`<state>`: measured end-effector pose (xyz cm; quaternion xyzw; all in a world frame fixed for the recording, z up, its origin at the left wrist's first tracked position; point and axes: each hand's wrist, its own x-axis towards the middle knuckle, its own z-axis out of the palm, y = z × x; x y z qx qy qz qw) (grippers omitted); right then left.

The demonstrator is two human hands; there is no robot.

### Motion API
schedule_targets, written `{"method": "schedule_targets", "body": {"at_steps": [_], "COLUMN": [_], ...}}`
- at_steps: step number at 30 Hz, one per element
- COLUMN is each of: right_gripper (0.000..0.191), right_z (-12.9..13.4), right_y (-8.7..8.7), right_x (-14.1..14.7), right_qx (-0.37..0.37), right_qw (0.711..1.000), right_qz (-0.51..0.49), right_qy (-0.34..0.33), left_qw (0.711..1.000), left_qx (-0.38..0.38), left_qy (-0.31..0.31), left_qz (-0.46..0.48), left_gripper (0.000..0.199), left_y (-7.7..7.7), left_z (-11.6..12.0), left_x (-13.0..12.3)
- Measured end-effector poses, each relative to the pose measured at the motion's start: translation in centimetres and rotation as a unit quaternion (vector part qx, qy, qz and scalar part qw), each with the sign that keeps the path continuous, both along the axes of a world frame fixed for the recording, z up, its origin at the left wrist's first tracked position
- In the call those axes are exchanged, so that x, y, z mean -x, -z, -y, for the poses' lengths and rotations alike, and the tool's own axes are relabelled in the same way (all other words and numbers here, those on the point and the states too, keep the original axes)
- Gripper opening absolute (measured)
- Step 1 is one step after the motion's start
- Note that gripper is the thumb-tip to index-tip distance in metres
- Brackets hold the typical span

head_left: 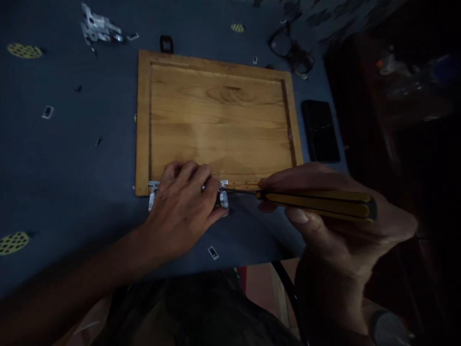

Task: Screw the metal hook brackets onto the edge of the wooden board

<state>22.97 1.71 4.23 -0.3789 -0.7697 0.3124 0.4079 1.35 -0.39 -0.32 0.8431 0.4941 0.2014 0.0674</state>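
A framed wooden panel point(216, 120) lies flat on a dark blue cloth-covered table point(72, 158). At the panel's near edge sits a silver metal hinge point(224, 196), mostly hidden under my left hand point(185, 202), which presses down on it. My right hand point(334, 211) grips a screwdriver with a yellow and black handle point(320, 203); its thin shaft points left and its tip reaches the hinge at the panel's near edge.
Another metal hinge point(98, 29) lies at the far left. A black phone point(320, 130) sits right of the panel, eyeglasses point(290, 48) behind it. Small screws point(98, 141) and bits are scattered on the cloth. The table's near edge runs just below my hands.
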Motion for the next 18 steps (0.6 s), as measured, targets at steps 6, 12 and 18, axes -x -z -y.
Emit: {"method": "schedule_targets", "body": {"at_steps": [6, 12, 18], "right_gripper": [0.031, 0.033, 0.037], "right_z": [0.3, 0.5, 0.4], "right_y": [-0.6, 0.3, 1.7], "right_x": [0.1, 0.6, 1.0], "right_qx": [-0.01, -0.045, -0.109], "right_qw": [1.0, 0.998, 0.994], "right_qz": [0.022, 0.026, 0.011], "right_qy": [-0.012, 0.021, 0.022], "left_qw": [1.0, 1.0, 1.0], "left_qx": [0.016, 0.002, -0.009], "left_qy": [0.003, 0.0, 0.005], "left_qz": [0.01, 0.007, 0.011], "left_gripper": [0.019, 0.02, 0.021], "left_y": [0.0, 0.1, 0.2], "left_z": [-0.1, -0.1, -0.1], "left_x": [0.0, 0.0, 0.0]}}
